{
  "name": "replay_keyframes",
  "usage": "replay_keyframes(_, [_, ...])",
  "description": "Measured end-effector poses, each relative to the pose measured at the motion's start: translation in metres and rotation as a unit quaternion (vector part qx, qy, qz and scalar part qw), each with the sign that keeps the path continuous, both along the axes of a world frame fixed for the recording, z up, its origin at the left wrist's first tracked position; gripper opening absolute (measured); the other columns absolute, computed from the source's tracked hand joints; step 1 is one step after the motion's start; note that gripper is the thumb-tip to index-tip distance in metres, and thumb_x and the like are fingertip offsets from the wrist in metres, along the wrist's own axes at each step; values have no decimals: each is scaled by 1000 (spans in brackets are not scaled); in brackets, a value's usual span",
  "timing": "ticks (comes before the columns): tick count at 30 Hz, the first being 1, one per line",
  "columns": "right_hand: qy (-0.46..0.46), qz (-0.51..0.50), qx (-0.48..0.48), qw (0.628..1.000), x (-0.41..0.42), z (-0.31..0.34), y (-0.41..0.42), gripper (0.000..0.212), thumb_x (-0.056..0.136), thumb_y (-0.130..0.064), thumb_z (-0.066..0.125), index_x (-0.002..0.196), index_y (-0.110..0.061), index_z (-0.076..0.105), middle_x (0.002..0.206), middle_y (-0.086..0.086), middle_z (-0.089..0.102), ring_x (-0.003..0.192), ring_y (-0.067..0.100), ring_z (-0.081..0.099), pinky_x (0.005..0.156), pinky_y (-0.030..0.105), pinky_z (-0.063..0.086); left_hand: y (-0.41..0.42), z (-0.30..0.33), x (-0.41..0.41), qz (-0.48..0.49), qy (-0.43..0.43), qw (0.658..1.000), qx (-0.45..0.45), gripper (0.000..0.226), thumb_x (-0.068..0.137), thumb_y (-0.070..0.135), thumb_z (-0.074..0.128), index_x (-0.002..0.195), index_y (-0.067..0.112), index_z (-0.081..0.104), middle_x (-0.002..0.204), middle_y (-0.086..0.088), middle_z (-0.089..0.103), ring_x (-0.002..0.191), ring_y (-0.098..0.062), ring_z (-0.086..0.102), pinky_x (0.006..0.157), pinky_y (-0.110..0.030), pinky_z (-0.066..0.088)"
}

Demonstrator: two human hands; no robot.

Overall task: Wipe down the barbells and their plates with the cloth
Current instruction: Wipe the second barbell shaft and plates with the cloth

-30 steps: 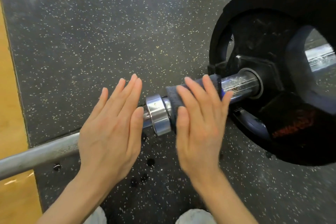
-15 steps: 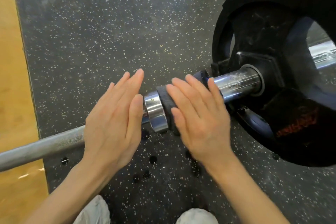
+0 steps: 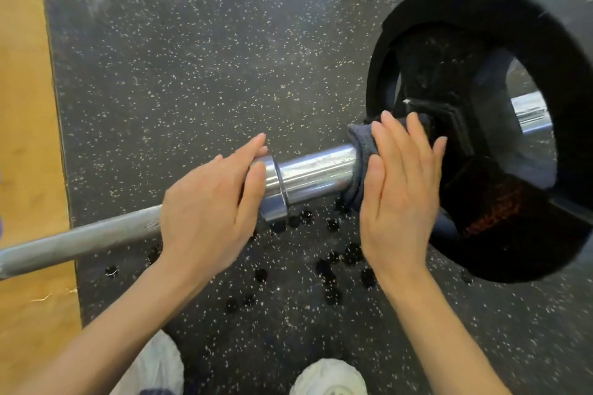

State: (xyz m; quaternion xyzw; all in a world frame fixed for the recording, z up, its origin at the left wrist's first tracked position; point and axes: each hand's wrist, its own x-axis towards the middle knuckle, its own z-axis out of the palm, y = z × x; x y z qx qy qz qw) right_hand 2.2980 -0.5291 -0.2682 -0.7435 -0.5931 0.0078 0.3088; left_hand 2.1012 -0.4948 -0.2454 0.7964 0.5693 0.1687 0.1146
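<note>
Left hand (image 3: 205, 208), fingers straight, rests flat on the barbell (image 3: 316, 175) at its collar; barbell runs 8 to 2 o'clock. Right hand (image 3: 401, 199), fingers straight, presses the grey cloth (image 3: 361, 147) around the sleeve. Black plate (image 3: 500, 42) just beyond, at 2 o'clock.

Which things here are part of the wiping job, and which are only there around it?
Part of the job:
- grey cloth, under the right hand
- barbell sleeve
- black plate
- left hand, resting on the bar

Only around:
- speckled rubber floor
- wooden floor
- white shoes
</note>
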Motion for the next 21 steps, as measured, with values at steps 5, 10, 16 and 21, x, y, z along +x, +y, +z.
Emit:
replay_keyframes(5, [-8, 132, 4, 991, -51, 1, -6, 43, 109, -20, 32, 138, -1, 57, 145, 11, 55, 144, 27, 40, 127, 39, 13, -2, 0, 0, 18, 14, 1000, 2, 54, 107, 38, 21, 138, 21, 61, 85, 0, 74, 63, -22, 61, 57, -27, 29])
replay_keyframes(10, [-22, 27, -2, 999, 13, 1, 1, 46, 110, -22, 27, 141, -1, 53, 148, 12, 52, 145, 26, 37, 127, 37, 10, -1, -4, -1, 25, -6, 999, -26, 58, 106, 45, 14, 141, 26, 56, 70, 9, 60, 54, -16, 49, 49, -30, 36])
replay_keyframes(16, [-21, 130, -6, 991, -52, 1, -8, 41, 108, -19, 34, 138, -1, 55, 144, 12, 55, 144, 28, 39, 126, 42, 16, -1, -4, -1, 28, 2, 999, -22, 59, 106, 45, 15, 141, 25, 58, 79, 1, 71, 60, -22, 59, 51, -31, 38])
replay_keyframes(21, [27, 6, 2, 1000, 8, -2, -3, 44, 110, -21, 28, 145, -4, 48, 153, 9, 47, 150, 22, 30, 127, 41, 12, -1, -3, 0, 23, -22, 999, -30, 63, 105, 49, 11, 140, 26, 58, 67, 10, 55, 52, -17, 50, 47, -29, 36])
